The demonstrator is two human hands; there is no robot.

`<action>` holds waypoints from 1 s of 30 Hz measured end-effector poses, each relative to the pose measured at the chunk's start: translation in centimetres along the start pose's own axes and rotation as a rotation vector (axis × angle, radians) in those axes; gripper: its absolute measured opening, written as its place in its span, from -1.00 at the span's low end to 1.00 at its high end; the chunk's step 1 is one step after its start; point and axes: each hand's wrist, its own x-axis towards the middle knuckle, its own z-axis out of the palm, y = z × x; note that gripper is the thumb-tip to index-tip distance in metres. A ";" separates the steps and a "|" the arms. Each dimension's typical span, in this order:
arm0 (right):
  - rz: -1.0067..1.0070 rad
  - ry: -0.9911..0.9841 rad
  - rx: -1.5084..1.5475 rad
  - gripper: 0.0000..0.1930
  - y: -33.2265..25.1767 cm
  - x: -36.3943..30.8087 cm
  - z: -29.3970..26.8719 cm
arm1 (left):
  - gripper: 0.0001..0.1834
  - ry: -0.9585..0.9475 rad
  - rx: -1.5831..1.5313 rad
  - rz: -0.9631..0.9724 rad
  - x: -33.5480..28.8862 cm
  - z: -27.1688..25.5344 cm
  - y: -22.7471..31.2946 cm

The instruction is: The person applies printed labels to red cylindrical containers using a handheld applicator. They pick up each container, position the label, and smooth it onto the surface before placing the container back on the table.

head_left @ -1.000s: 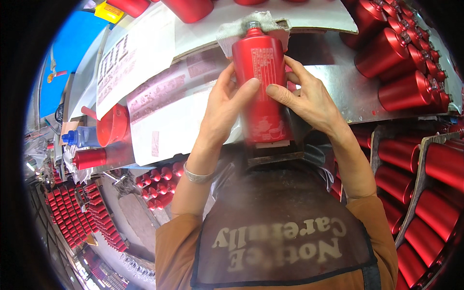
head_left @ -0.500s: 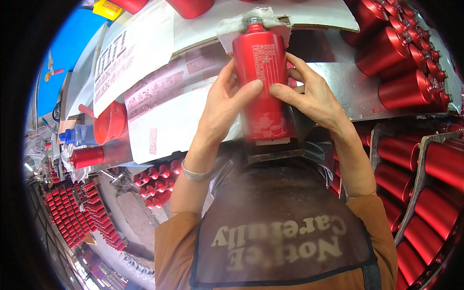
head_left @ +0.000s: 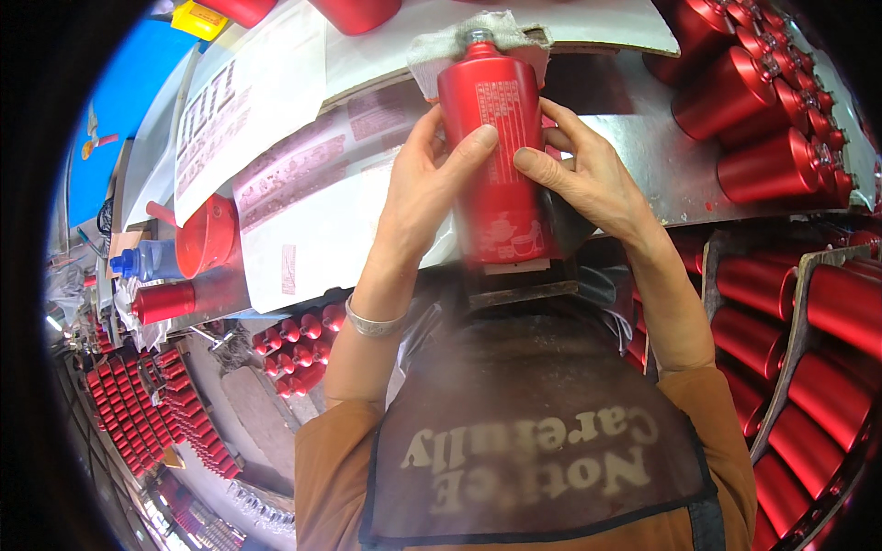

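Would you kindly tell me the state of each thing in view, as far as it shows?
Red bottle: printed side facing up, held between both hands
Left hand: gripping the bottle's left side
Right hand: gripping its right side
White cloth: bunched around the bottle's neck end
Blue-capped bottle: closed
Printed sheet: spread out, print showing
Bracelet: worn on the left wrist
Apron: worn

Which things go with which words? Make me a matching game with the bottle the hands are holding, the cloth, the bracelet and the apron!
Things:
1. red bottle
2. cloth
3. bracelet
4. apron

Words:
A. around the left forearm
B. dark brown
C. between the left hand and right hand
D. white

Pairs: 1-C, 2-D, 3-A, 4-B
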 end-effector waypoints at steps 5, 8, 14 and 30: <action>-0.016 -0.009 -0.030 -0.03 -0.1 -0.1 -0.1 | -0.18 -0.001 -0.003 -0.005 0.0 0.0 0.2; -0.020 -0.001 -0.047 0.00 -0.1 -0.1 -0.1 | -0.21 -0.014 0.002 0.010 -0.1 0.0 0.2; -0.017 0.009 -0.068 0.02 0.1 -0.1 -0.2 | -0.25 -0.022 0.007 0.020 0.0 -0.1 0.1; 0.018 -0.003 -0.078 -0.01 0.4 0.0 -0.6 | -0.21 -0.031 0.022 0.009 -0.1 -0.2 0.5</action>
